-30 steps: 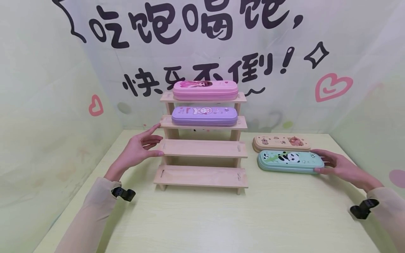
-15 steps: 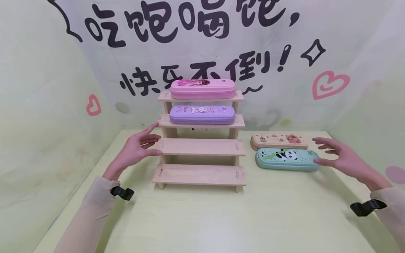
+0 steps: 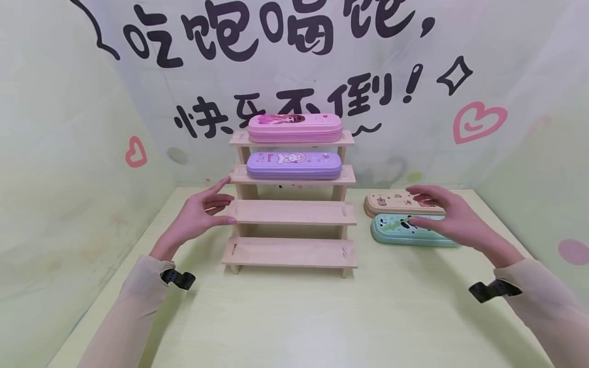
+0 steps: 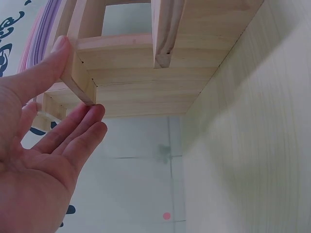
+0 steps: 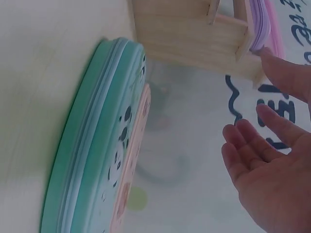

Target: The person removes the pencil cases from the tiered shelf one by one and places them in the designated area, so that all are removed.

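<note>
A stepped wooden display rack [image 3: 294, 212] stands mid-table. My left hand [image 3: 195, 220] grips its left side; in the left wrist view the thumb [image 4: 57, 51] and fingertips [image 4: 95, 112] meet opposite edges of a board's end. A pink pencil case [image 3: 299, 130] lies on the top step, a purple pencil case [image 3: 294, 167] one step lower. To the right, a mint-green panda pencil case [image 3: 391, 234] lies before a beige pencil case [image 3: 384, 203]. My right hand [image 3: 465, 225], fingers loosely bent and holding nothing, hovers over both and partly hides their right ends.
The two lower steps [image 3: 292, 254] of the rack show bare wood. A pale table [image 3: 294, 317] extends in front. A printed backdrop [image 3: 391, 153] with black lettering hangs behind, and light side walls [image 3: 60, 179] enclose the table left and right.
My right hand let go of the mint-green pencil case's right end, lifted off, then moved left above the cases. The case sits slightly further left. My left hand stayed at the rack.
</note>
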### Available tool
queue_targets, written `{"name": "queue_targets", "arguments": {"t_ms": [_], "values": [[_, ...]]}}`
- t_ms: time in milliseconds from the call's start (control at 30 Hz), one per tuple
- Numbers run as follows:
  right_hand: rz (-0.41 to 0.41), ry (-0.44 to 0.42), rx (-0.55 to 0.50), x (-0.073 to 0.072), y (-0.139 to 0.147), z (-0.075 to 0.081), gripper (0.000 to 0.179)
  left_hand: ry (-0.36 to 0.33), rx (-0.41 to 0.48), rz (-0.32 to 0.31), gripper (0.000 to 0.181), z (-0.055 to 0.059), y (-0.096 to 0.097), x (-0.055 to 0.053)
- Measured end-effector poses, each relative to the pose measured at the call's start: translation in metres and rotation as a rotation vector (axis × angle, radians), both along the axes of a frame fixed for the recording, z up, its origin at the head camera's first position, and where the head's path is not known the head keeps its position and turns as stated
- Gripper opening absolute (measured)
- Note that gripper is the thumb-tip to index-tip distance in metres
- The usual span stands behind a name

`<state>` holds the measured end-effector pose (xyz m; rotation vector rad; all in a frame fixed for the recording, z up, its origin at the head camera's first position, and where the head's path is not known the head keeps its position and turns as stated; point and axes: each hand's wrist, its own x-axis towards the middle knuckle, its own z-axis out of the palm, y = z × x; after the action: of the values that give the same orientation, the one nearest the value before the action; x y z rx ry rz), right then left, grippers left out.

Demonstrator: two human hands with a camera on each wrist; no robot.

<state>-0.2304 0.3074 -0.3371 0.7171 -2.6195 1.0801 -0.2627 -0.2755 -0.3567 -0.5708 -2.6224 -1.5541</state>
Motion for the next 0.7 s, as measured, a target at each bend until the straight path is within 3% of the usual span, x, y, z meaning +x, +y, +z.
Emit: {"name": "queue_targets", "arguments": {"t_ms": [267,700], "values": [[0.044,-0.080,0.005,-0.010,-0.056,0.022,0.068,0.011,-0.008,-0.002,0.102,0.000,-0.001,-0.001],[0.064,-0.109,-0.023,-0.048,-0.115,0.045,0.075,0.002,0.013,-0.012,0.102,-0.001,-0.001,-0.002]]}}
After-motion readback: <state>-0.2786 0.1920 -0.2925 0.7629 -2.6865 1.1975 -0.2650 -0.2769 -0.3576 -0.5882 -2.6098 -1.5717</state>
